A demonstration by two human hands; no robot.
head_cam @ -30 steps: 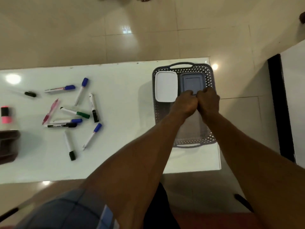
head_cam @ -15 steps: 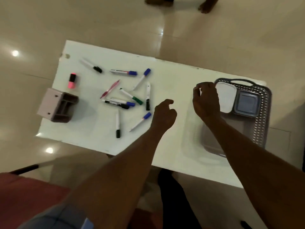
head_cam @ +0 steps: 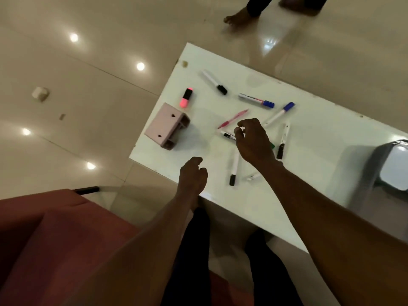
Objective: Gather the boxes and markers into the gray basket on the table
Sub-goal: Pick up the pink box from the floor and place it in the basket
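My right hand (head_cam: 251, 140) has left the basket (head_cam: 375, 160) at the table's right end, a white box (head_cam: 395, 171) inside; fingers loosely curled, empty, over the scattered markers (head_cam: 256, 100); left hand (head_cam: 193, 175) idle, empty; markers next, I think.

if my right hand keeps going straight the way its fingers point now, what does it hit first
Probably the black-capped marker lying just past the fingertips of the right hand, with the pink pen close beyond. Height above the table is unclear, so the hand might pass over them.
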